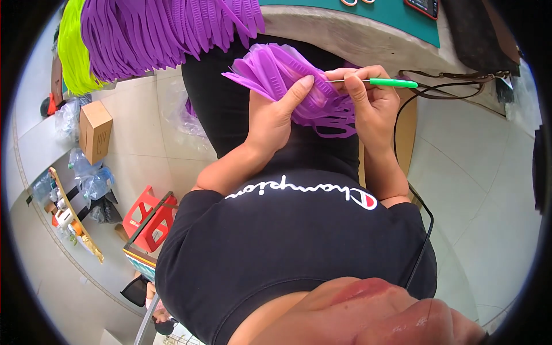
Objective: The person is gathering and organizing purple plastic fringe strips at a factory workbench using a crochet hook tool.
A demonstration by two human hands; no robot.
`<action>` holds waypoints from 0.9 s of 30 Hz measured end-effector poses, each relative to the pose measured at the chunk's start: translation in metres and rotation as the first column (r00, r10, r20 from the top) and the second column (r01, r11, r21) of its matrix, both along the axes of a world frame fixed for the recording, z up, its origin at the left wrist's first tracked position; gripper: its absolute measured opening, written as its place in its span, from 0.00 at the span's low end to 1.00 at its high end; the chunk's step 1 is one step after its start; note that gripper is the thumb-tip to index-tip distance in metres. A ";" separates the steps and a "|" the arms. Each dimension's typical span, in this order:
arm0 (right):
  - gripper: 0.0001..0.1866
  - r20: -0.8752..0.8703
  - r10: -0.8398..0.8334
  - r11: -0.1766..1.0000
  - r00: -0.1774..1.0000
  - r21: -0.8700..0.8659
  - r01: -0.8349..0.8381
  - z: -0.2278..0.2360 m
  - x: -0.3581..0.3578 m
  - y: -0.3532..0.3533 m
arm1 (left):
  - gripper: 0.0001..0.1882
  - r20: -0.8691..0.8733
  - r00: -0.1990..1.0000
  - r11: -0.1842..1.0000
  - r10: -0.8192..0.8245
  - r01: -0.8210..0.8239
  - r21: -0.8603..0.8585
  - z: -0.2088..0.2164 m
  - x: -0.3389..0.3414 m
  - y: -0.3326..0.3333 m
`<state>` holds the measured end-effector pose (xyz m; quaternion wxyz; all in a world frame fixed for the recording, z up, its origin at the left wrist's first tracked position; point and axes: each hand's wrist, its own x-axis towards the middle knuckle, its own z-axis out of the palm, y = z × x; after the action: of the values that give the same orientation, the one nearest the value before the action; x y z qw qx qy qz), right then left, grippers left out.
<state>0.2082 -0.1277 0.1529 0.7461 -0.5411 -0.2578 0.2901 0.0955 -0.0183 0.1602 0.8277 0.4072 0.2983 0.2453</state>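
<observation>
My left hand [269, 118] is wrapped round a bunch of purple rubbery straps [276, 72], its thumb pressed on their ridged ends. Thin looped ends of the straps hang out between my two hands. In my right hand [376, 109] is a pick with a green handle [394, 83], pinched between thumb and fingers. Its thin metal shaft points left and its tip reaches the straps by my left thumb. Whether the tip goes into a strap is too small to tell.
Rows of purple straps [144, 34] and yellow-green straps [75, 52] hang at the far left. A green mat [368, 26] on the table bears a phone [424, 7]. At left are a cardboard box [95, 132], a red plastic stool [150, 218] and a person [164, 319]. A black cable [422, 207] runs beside my right arm.
</observation>
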 end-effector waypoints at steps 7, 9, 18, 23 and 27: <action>0.07 0.030 0.012 1.000 0.999 0.001 -0.012 -0.001 0.001 0.000 | 0.09 -0.003 1.000 1.000 -0.001 0.001 0.017 0.000 0.003 0.001; 0.07 0.127 0.017 0.999 0.992 -0.036 -0.013 -0.001 0.003 -0.002 | 0.09 0.006 1.000 0.999 0.013 -0.013 0.041 -0.001 0.004 0.000; 0.07 0.041 0.012 1.000 0.999 -0.008 -0.012 0.001 0.007 -0.001 | 0.08 0.038 0.999 0.990 0.016 -0.021 0.136 -0.002 0.008 0.002; 0.08 0.040 -0.005 1.000 0.999 -0.014 0.005 0.001 0.006 0.000 | 0.08 0.024 1.000 0.995 -0.014 0.012 0.096 -0.001 0.006 0.003; 0.08 0.036 -0.001 1.000 0.999 -0.017 0.002 0.000 0.006 -0.001 | 0.08 0.009 1.000 0.993 -0.019 0.018 0.114 -0.003 0.006 0.003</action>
<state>0.2140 -0.1284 0.1525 0.7368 -0.5529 -0.2683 0.2820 0.1015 -0.0158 0.1576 0.8069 0.4552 0.2759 0.2561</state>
